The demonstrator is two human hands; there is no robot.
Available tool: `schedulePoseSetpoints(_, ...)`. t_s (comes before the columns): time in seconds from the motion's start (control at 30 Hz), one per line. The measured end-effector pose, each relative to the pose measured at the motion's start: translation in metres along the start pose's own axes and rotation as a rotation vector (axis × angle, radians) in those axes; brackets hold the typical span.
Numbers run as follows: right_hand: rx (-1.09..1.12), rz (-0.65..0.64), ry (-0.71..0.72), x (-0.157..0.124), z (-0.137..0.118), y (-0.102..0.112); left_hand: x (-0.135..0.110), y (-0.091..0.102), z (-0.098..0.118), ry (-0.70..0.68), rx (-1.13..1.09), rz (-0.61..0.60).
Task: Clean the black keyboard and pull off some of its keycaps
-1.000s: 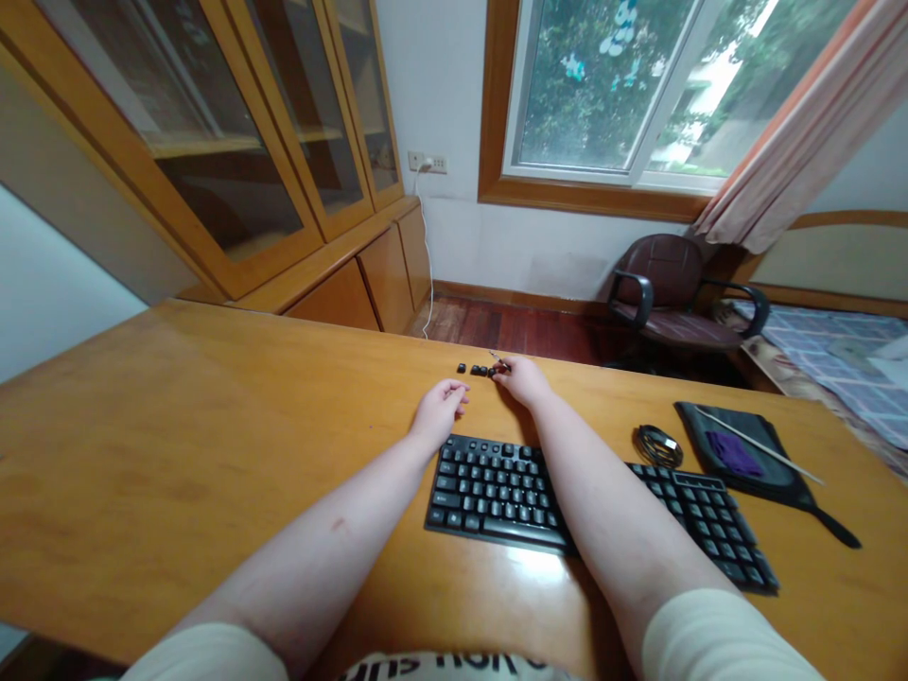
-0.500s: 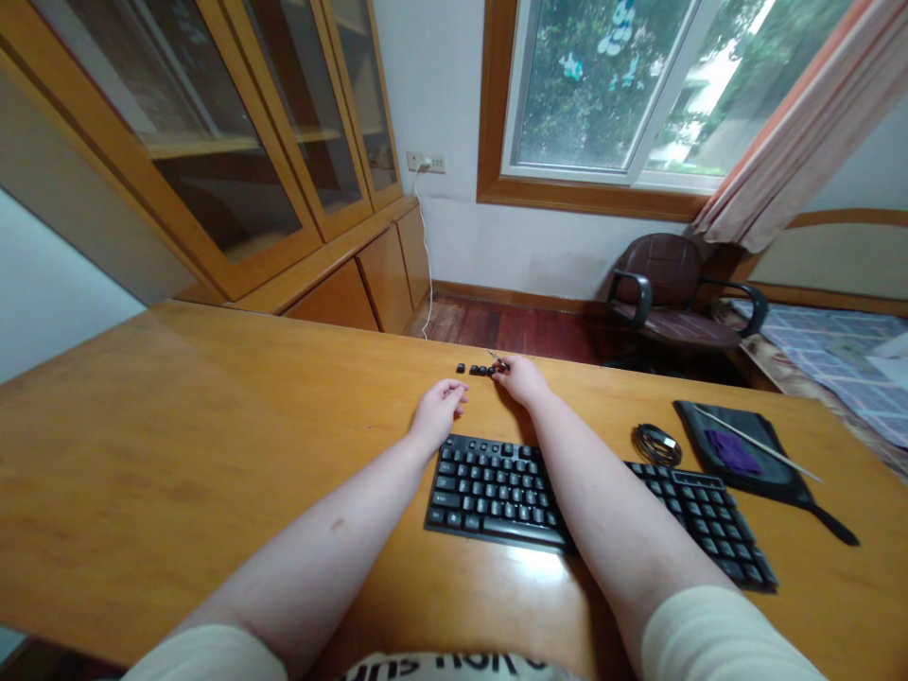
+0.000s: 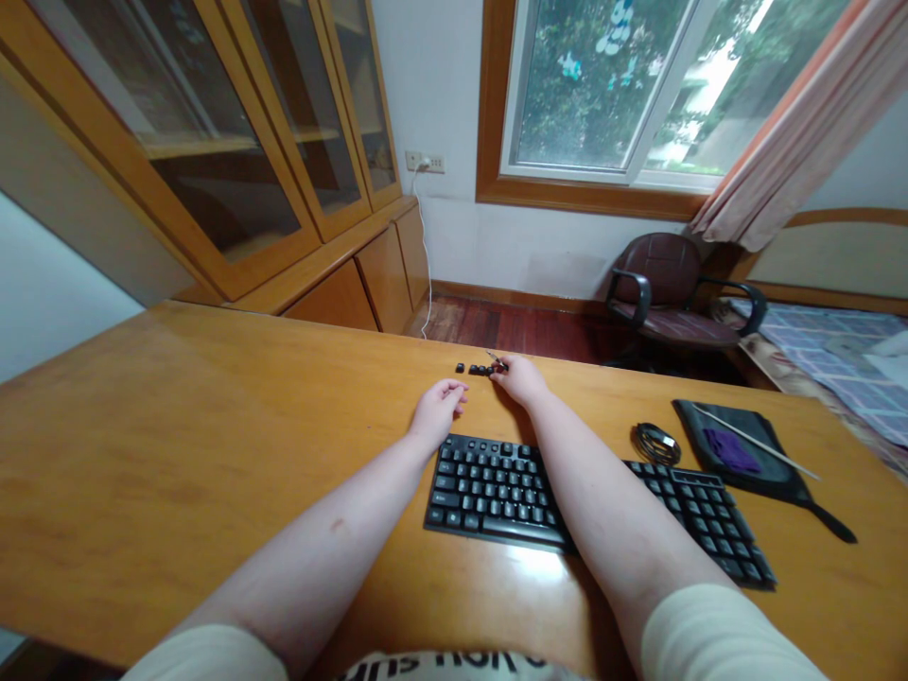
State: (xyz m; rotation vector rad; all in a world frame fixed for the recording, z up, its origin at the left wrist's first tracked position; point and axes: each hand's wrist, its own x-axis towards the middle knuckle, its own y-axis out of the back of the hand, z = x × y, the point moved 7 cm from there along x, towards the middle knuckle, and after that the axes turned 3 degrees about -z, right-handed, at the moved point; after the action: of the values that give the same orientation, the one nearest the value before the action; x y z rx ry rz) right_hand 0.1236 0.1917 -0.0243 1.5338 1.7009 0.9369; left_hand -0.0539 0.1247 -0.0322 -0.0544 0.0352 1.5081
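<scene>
I have the right hand (image 3: 521,380) gripping a thin tool (image 3: 500,361) at the small black keys (image 3: 481,370) near the desk's (image 3: 248,426) far edge; the left hand (image 3: 434,413) curls loosely by the keyboard (image 3: 489,487), holding what I cannot tell.

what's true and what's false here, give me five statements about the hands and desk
1. The right forearm crosses above the keyboard. True.
2. The left hand rests on the space bar. False: it is beyond the keyboard's far edge.
3. The right hand holds a thin tool. True.
4. The coiled cable is left of the keyboard. False: it lies behind the keyboard's right part.
5. A purple item lies on the dark pouch. True.
</scene>
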Motion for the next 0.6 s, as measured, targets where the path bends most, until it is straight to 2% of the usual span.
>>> schedulePoseSetpoints(0.17,-0.012,0.013,0.006,-0.001,0.000,0.000,-0.001,-0.001,0.001,0.016,-0.011,0.000)
schedulePoseSetpoints(0.37,-0.078,0.096,0.024,-0.005,-0.009,0.008,-0.001,-0.003,0.003,0.019,0.006,-0.008)
schedulePoseSetpoints(0.6,-0.104,0.058,0.083,-0.005,-0.018,0.000,-0.001,-0.003,0.002,0.020,0.009,-0.010)
